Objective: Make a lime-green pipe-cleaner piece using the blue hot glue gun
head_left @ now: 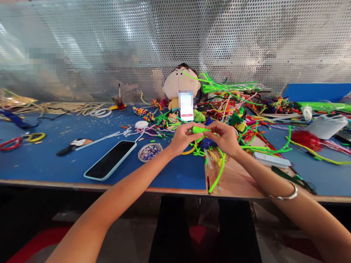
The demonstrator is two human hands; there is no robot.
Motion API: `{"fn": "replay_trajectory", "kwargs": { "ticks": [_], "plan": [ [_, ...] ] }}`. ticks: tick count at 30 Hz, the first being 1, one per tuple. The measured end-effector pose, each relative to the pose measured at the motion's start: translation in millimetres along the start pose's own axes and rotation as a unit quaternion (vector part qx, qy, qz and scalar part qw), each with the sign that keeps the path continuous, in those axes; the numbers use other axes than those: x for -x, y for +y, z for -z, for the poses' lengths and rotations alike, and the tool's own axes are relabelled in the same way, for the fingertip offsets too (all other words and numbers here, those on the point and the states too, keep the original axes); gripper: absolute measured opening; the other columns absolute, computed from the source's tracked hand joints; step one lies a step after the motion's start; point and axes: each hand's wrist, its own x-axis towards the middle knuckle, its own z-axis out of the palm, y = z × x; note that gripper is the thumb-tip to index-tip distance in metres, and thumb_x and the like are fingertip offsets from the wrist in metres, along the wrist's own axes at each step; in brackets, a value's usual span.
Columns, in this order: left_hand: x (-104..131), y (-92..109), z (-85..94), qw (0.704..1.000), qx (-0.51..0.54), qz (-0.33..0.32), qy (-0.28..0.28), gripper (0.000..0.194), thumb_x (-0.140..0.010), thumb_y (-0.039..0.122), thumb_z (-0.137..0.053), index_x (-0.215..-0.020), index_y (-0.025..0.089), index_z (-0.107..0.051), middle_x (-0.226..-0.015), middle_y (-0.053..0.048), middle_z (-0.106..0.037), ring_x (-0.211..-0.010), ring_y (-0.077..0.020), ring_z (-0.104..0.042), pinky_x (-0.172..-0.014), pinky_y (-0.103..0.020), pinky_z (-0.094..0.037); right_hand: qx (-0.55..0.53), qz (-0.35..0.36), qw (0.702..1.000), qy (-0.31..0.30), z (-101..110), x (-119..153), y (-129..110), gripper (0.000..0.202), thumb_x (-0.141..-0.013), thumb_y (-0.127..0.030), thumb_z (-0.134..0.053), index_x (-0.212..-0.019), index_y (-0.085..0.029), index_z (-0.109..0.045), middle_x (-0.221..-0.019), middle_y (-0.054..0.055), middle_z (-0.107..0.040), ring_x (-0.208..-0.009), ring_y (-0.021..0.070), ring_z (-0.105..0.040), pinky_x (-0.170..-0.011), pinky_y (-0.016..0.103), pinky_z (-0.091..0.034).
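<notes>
A bright green pipe-cleaner piece point(199, 130) is pinched between my two hands above the table. My left hand point(181, 138) grips its left side, thumb and fingers closed on it. From the right, my right hand point(226, 138) closes its thumb and fingertips at the piece's other end. A long green pipe cleaner point(218, 175) hangs below my right hand toward the table's front edge; whether it joins the held piece I cannot tell. Short green cuttings point(197, 152) lie beneath my hands.
On the blue table point(175, 175) lie a phone point(111, 160), a round dish of beads point(150, 152) and scissors point(11, 144). A lit phone point(187, 106) leans against a plush doll point(181, 84). Tangled colourful pipe cleaners point(227, 98) pile up behind and right. Perforated metal point(175, 36) stands behind.
</notes>
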Motion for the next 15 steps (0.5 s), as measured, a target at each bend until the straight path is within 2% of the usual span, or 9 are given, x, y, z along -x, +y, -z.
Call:
{"fn": "replay_trajectory", "kwargs": {
  "ticks": [9, 15],
  "plan": [
    [-0.6, -3.3, 0.6, 0.999, 0.030, 0.012, 0.004, 0.024, -0.061, 0.024, -0.078, -0.084, 0.019, -0.074, -0.099, -0.005, -0.073, -0.098, -0.0188, -0.066, -0.080, -0.029, -0.053, 0.047, 0.038, 0.998, -0.004, 1.7, 0.4, -0.6, 0.013, -0.076, -0.030, -0.067, -0.073, -0.019, -0.063, -0.072, 0.001, -0.063, -0.066, 0.0136, -0.057, -0.063, 0.030, -0.045],
    [-0.4, 0.6, -2.0, 0.998, 0.058, 0.027, 0.018, 0.020, -0.058, 0.021, -0.080, -0.078, 0.021, -0.076, -0.092, -0.004, -0.074, -0.095, -0.0183, -0.066, -0.083, -0.031, -0.052, 0.067, 0.045, 0.997, -0.012, 2.7, 1.2, 0.1, 0.015, -0.077, -0.033, -0.066, -0.075, -0.018, -0.064, -0.073, 0.002, -0.063, -0.069, 0.0145, -0.057, -0.065, 0.031, -0.046]
  ]
}}
